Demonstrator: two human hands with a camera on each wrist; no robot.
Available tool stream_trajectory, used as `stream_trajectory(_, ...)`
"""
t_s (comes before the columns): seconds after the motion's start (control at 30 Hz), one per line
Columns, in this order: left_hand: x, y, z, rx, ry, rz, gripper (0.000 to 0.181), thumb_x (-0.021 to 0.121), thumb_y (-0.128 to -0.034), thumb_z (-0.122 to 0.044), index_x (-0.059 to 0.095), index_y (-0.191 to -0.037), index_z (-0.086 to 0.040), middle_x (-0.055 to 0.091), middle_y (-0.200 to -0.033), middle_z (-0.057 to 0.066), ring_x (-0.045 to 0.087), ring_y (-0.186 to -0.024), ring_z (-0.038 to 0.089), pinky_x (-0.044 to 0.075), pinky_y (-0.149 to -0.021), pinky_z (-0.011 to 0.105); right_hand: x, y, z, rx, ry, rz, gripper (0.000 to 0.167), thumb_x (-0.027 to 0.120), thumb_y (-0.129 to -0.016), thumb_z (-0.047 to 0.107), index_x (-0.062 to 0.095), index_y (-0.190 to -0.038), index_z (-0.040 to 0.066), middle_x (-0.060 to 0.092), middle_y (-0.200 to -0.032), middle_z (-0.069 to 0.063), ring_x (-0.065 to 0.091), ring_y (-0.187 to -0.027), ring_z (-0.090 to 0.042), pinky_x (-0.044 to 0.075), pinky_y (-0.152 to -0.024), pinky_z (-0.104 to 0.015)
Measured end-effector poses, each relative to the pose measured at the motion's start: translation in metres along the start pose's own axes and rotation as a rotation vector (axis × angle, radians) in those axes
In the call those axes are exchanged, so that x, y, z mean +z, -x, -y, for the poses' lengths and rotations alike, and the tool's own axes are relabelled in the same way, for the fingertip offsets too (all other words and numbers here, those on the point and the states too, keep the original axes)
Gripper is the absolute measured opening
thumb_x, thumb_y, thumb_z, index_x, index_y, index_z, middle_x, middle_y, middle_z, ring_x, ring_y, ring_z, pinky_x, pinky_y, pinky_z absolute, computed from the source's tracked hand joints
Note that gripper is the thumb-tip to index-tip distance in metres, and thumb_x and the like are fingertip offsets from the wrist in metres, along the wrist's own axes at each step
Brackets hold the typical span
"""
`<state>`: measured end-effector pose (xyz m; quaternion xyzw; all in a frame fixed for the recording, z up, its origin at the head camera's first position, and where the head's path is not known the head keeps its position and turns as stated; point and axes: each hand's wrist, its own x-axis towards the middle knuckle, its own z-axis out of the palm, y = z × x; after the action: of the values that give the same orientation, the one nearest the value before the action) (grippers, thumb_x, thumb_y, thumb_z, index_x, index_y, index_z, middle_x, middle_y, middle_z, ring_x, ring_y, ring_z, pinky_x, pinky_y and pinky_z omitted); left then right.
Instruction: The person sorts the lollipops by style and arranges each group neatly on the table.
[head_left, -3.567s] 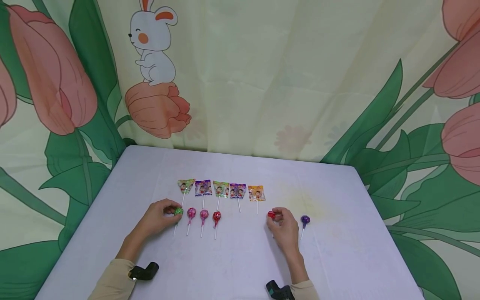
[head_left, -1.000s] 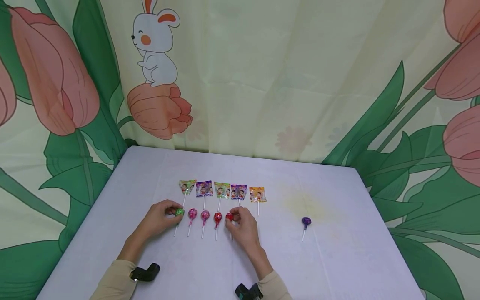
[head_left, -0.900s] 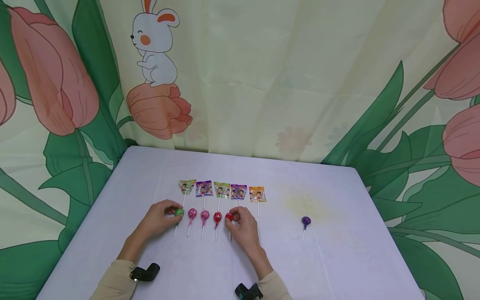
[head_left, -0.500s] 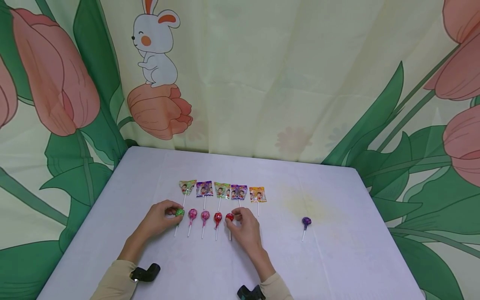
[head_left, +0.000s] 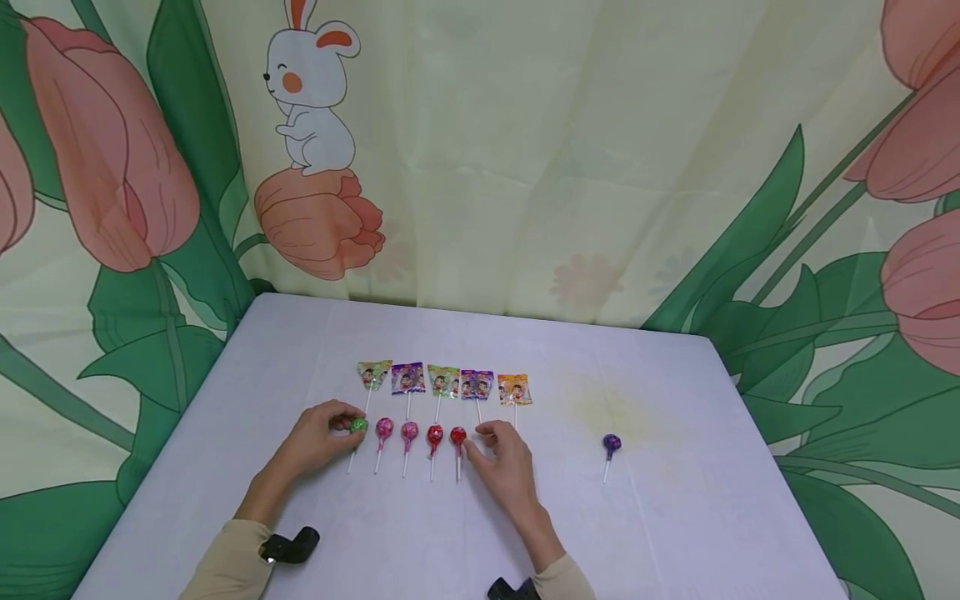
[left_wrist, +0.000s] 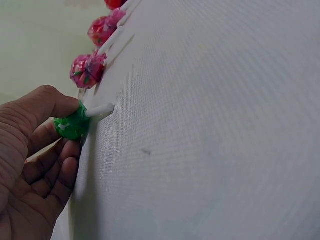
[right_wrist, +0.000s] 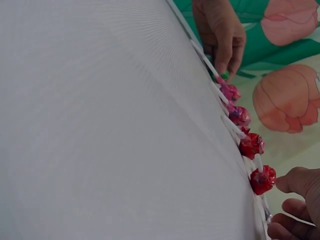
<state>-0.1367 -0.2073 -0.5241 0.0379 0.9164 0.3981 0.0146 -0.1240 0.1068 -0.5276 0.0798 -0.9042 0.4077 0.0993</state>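
Observation:
Between thumb and fingers, my left hand (head_left: 324, 435) pinches the head of a green lollipop (left_wrist: 73, 125), whose white stick points toward me over the table. To its right lie two pink lollipops (head_left: 385, 428) and two red ones in a row. My right hand (head_left: 507, 463) is beside the rightmost red lollipop (head_left: 458, 436), thumb and fingers spread and holding nothing. In the right wrist view the thumb tip is very near that red head (right_wrist: 263, 180); whether they touch I cannot tell.
Behind the row lie several flat-wrapped lollipops, with an orange one (head_left: 514, 388) at the right end. A purple lollipop (head_left: 612, 442) lies alone farther right. All rest on a white-covered table (head_left: 675, 533), with a printed curtain (head_left: 525, 150) behind it.
My right hand brought the red lollipop leftward from near the purple one to the row's right end, then let go and moved slightly right. The left hand kept its pinch on the green lollipop.

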Motion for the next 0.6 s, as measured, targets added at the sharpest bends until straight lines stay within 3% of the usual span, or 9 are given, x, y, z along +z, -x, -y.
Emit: stream_trajectory(0.6,-0.001,0.003,-0.001,0.022,0.016,-0.002,0.025,0.081,-0.0845,-0.008,0.073,-0.108,-0.002,0.067,-0.095,0.003,0.06,-0.088,0.018,0.054,-0.078,0.032,-0.021,-0.001,-0.017,0.047,0.024,-0.026,0.021,0.082,-0.087,0.017,0.071,-0.103,0.009,0.069,-0.097,-0.001,0.064,-0.085,-0.015,0.056,-0.077,-0.033)
